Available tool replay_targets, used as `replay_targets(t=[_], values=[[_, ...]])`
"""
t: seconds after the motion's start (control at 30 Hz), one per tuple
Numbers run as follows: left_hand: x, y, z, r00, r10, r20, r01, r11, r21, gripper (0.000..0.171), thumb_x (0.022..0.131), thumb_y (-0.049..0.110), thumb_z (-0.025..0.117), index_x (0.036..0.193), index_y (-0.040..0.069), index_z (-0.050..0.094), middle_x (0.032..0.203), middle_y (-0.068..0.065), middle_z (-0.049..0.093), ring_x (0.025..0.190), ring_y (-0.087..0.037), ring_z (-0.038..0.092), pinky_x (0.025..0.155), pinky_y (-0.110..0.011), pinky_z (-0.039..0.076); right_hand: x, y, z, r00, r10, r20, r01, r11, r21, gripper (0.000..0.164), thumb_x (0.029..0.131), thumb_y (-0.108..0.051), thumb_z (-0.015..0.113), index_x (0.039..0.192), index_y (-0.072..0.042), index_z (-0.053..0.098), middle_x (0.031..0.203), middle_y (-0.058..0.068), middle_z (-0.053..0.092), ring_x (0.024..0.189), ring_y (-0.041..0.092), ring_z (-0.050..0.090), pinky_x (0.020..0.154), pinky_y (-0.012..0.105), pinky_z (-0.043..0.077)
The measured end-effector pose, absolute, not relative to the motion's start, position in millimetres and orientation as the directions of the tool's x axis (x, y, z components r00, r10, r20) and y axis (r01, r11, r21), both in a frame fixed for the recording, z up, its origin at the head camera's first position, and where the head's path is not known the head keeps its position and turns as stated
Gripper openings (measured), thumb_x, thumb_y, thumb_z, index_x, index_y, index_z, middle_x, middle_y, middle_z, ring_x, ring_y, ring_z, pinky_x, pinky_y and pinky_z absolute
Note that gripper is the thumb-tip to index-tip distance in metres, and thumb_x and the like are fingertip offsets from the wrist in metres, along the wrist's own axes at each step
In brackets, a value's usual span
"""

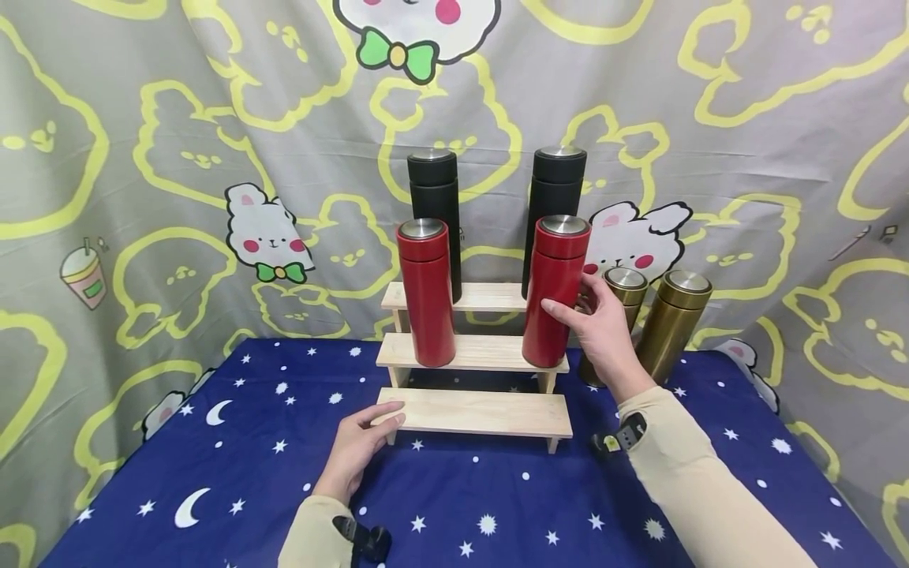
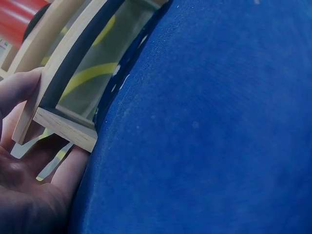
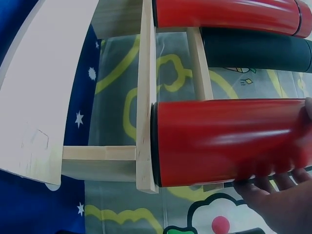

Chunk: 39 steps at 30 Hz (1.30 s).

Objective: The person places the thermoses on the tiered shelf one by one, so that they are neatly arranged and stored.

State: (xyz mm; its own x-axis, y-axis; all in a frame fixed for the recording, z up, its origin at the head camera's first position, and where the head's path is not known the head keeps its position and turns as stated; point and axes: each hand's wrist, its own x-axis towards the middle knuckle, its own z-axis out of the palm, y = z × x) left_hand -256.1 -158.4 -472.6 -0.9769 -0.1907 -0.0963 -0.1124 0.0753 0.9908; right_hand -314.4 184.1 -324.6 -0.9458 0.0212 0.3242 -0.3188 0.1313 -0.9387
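Observation:
A three-step wooden stand point(image 1: 474, 412) bears two black thermos flasks point(image 1: 435, 205) on its top step and two red ones on the middle step. My right hand point(image 1: 605, 335) grips the right red thermos flask point(image 1: 550, 296), thumb on its near side and fingers round its right side. In the right wrist view, this flask's base point(image 3: 156, 146) meets the middle board. The left red thermos flask point(image 1: 428, 300) stands upright by itself. My left hand point(image 1: 358, 443) holds the left end of the lowest step, thumb above and fingers near the leg point(image 2: 66, 129).
Two gold thermos flasks point(image 1: 671, 323) stand right of the stand, partly behind my right hand and forearm. A blue cloth point(image 1: 284, 465) with stars and moons covers the table. Behind hangs a grey curtain point(image 1: 177, 158) with yellow outlines and white rabbits.

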Motion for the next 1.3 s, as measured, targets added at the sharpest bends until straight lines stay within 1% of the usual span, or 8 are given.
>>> replay_targets(t=[0.2, 0.33, 0.63, 1.03, 1.1, 1.17, 1.27, 1.3], values=[[-257, -159, -473, -0.977, -0.192, -0.098, -0.113, 0.071, 0.991, 0.036, 0.081, 0.018, 0.082, 0.113, 0.006, 0.074, 0.051, 0.011, 0.029, 0.046, -0.006, 0.029, 0.049, -0.022, 0.029, -312, 185, -326, -0.943, 0.026, 0.333, -0.322, 0.186, -0.928, 0.079, 0.088, -0.031, 0.076, 0.151, -0.009, 0.034, 0.139, 0.012, 0.046, 0.127, 0.028, 0.043, 0.101, 0.050, 0.039], [-256, -159, -473, -0.977, -0.190, -0.097, -0.112, 0.074, 0.991, 0.036, 0.081, 0.019, 0.082, 0.113, 0.006, 0.074, 0.051, 0.012, 0.029, 0.045, -0.006, 0.029, 0.049, -0.021, 0.029, -304, 191, -331, -0.939, 0.034, 0.342, -0.327, 0.212, -0.921, 0.079, 0.088, -0.033, 0.075, 0.152, -0.012, 0.033, 0.143, 0.009, 0.045, 0.132, 0.027, 0.041, 0.103, 0.047, 0.038], [-255, -160, -473, -0.974, -0.199, -0.105, -0.124, 0.085, 0.989, 0.035, 0.080, 0.019, 0.082, 0.112, 0.006, 0.074, 0.050, 0.010, 0.030, 0.044, -0.007, 0.029, 0.048, -0.022, 0.029, -284, 209, -336, -0.935, 0.043, 0.353, -0.329, 0.265, -0.906, 0.069, 0.094, -0.033, 0.068, 0.150, -0.008, 0.035, 0.144, 0.012, 0.046, 0.132, 0.028, 0.042, 0.104, 0.049, 0.036], [-259, -159, -475, -0.975, -0.200, -0.099, -0.112, 0.058, 0.992, 0.033, 0.081, 0.015, 0.081, 0.111, 0.005, 0.074, 0.058, 0.008, 0.037, 0.048, -0.006, 0.033, 0.050, -0.021, 0.031, -268, 221, -336, -0.908, 0.039, 0.417, -0.386, 0.307, -0.870, 0.061, 0.095, -0.025, 0.067, 0.145, -0.003, 0.040, 0.141, 0.016, 0.047, 0.128, 0.027, 0.046, 0.103, 0.034, 0.038], [-259, -159, -476, -0.975, -0.200, -0.095, -0.109, 0.058, 0.992, 0.033, 0.080, 0.015, 0.081, 0.111, 0.005, 0.075, 0.065, 0.006, 0.047, 0.050, -0.006, 0.035, 0.051, -0.021, 0.032, -265, 224, -339, -0.905, 0.041, 0.423, -0.388, 0.324, -0.863, 0.060, 0.095, -0.026, 0.067, 0.145, -0.004, 0.041, 0.141, 0.016, 0.047, 0.127, 0.026, 0.046, 0.099, 0.026, 0.039], [-259, -159, -476, -0.976, -0.200, -0.092, -0.106, 0.058, 0.993, 0.033, 0.080, 0.015, 0.082, 0.111, 0.005, 0.075, 0.079, 0.002, 0.056, 0.055, -0.006, 0.040, 0.053, -0.021, 0.035, -263, 226, -342, -0.899, 0.050, 0.436, -0.397, 0.330, -0.857, 0.058, 0.095, -0.025, 0.067, 0.144, -0.004, 0.042, 0.139, 0.017, 0.048, 0.126, 0.024, 0.047, 0.095, 0.019, 0.040], [-259, -159, -477, -0.975, -0.201, -0.090, -0.103, 0.058, 0.993, 0.033, 0.080, 0.016, 0.082, 0.111, 0.005, 0.075, 0.094, -0.002, 0.061, 0.060, -0.008, 0.046, 0.055, -0.021, 0.037, -261, 230, -348, -0.879, 0.066, 0.471, -0.427, 0.329, -0.842, 0.055, 0.095, -0.020, 0.068, 0.142, -0.003, 0.045, 0.137, 0.018, 0.050, 0.124, 0.020, 0.049, 0.093, 0.017, 0.041], [-259, -159, -477, -0.975, -0.203, -0.091, -0.104, 0.056, 0.993, 0.033, 0.080, 0.016, 0.082, 0.111, 0.005, 0.075, 0.095, -0.003, 0.061, 0.061, -0.008, 0.047, 0.055, -0.021, 0.037, -261, 231, -349, -0.871, 0.073, 0.486, -0.440, 0.323, -0.838, 0.054, 0.095, -0.017, 0.068, 0.141, -0.003, 0.046, 0.136, 0.018, 0.051, 0.123, 0.018, 0.050, 0.093, 0.017, 0.041]])
